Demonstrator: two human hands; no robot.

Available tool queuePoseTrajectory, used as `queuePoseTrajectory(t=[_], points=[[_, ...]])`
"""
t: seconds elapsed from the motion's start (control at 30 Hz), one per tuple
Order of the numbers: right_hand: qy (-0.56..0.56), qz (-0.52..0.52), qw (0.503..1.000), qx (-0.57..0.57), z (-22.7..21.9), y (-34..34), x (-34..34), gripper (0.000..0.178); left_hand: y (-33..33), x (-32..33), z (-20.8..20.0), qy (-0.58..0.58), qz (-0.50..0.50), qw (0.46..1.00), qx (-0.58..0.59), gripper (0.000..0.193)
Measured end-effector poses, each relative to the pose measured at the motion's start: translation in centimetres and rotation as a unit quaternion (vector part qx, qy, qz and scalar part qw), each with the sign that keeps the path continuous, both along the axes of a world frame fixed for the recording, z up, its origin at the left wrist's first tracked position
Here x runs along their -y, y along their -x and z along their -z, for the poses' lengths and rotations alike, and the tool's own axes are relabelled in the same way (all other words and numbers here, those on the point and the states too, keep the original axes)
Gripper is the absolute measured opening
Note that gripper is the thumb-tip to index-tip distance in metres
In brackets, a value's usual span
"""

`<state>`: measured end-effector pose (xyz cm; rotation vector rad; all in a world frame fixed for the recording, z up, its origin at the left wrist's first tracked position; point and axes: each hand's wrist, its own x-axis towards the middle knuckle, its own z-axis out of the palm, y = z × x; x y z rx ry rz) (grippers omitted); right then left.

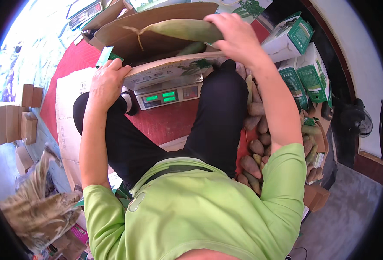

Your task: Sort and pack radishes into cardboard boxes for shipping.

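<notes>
My right hand (239,41) is closed around the thick end of a long pale-green radish (180,29). The radish lies level above an opened cardboard box (157,74), its thin, stringy root pointing left. Deeper in the box, another green radish (194,47) partly shows; the rest of the inside is in shadow. At the box's near left corner, my left hand (107,82) grips the top edge, beside a small green-and-white flap (105,56). Between my knees, the box rests on a digital scale (174,97) with lit green displays.
Many radishes (255,147) are heaped by my right leg. White-and-green cartons (313,78) and a black fan (358,120) stand farther right. Another scale (85,16) sits at the far left. Brown boxes (27,95) and rumpled tan cloth (40,199) lie along the left.
</notes>
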<state>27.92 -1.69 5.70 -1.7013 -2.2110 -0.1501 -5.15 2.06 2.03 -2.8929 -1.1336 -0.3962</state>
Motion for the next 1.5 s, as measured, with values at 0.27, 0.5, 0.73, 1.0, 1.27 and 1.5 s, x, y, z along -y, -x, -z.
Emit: queuePoseTrajectory(t=[0.27,0.5,0.73,1.0,1.27,1.5], points=[[0.109,0.024,0.987,0.116,2.8,5.6,-5.2,0.039,-0.4,0.0,-0.1,0.008,-0.016,1.0,-0.006,0.022],[-0.004,0.059,0.996,-0.069,4.8,3.8,-5.5,0.041,-0.7,-0.2,-0.1,0.013,-0.015,1.0,-0.012,0.027],[-0.151,0.163,0.894,-0.389,7.6,-4.2,5.0,0.024,-0.8,-0.1,-0.2,0.023,-0.046,0.999,-0.019,0.019],[0.072,0.452,0.794,-0.4,26.2,-8.7,26.6,0.025,-0.7,-0.4,0.5,0.037,-0.06,0.997,-0.01,0.02],[0.208,0.619,0.688,-0.316,29.2,-11.6,36.5,0.03,-1.6,0.1,0.3,0.028,-0.063,0.998,0.015,0.03],[0.247,0.655,0.713,-0.04,26.1,-18.7,35.6,0.031,-1.6,-0.1,0.9,0.021,-0.053,0.998,0.037,0.036]])
